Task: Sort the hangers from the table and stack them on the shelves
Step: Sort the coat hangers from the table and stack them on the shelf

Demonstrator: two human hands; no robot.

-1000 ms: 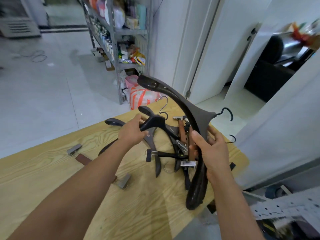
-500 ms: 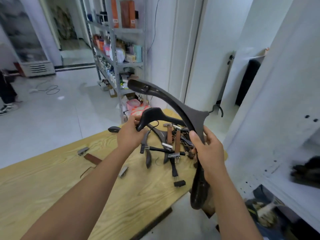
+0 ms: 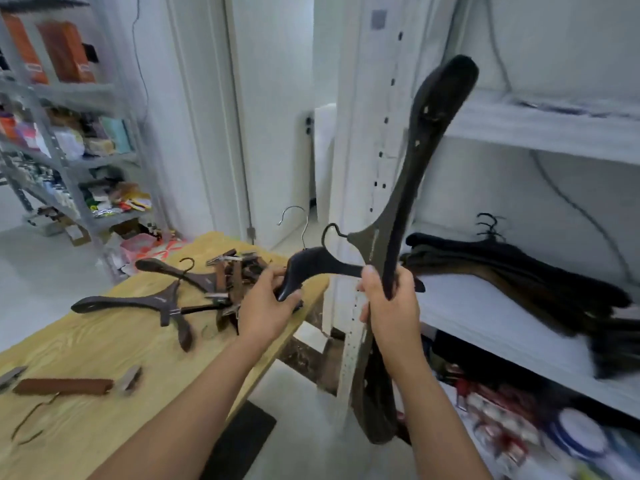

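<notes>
A grey metal rack stands at the far left, its shelves crowded with small colourful packets too blurred to name, with two orange boxes upright on an upper level. A thin cable runs down the white wall beside it. A pink-and-white bag sits on the pale floor at the rack's foot; a black mat lies nearer.
</notes>
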